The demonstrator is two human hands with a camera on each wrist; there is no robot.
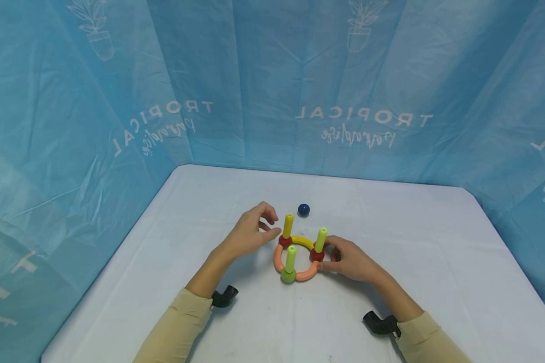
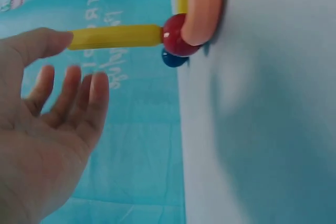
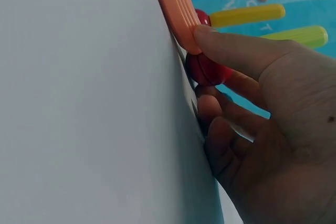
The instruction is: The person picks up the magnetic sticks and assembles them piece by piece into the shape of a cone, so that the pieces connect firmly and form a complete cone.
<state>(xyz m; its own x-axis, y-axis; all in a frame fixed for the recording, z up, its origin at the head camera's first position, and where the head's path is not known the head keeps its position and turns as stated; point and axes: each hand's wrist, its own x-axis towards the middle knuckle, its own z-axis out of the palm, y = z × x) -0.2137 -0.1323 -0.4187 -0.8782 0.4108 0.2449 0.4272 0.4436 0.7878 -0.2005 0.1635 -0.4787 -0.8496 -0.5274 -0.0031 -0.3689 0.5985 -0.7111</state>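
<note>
Curved orange pieces (image 1: pixel 306 274) and a yellow curved piece (image 1: pixel 303 242) join two red balls (image 1: pixel 317 255) and a green ball (image 1: pixel 288 275) into a ring lying on the table. A stick stands up from each ball: one yellow stick (image 1: pixel 288 226) and two lime-green sticks (image 1: pixel 291 258). My left hand (image 1: pixel 250 233) is beside the yellow stick, fingers loosely bent and holding nothing; its thumb overlaps the stick's end in the left wrist view. My right hand (image 1: pixel 351 259) grips the ring's right side, thumb on an orange piece (image 3: pixel 178 11) and fingers behind the red ball (image 3: pixel 206 68).
A loose dark blue ball (image 1: pixel 303 210) sits on the white-covered table (image 1: pixel 381 212) just behind the ring. Blue printed curtains (image 1: pixel 272 136) hang behind the table and on both sides. Black wrist mounts (image 1: pixel 224 296) sit at the sleeve cuffs.
</note>
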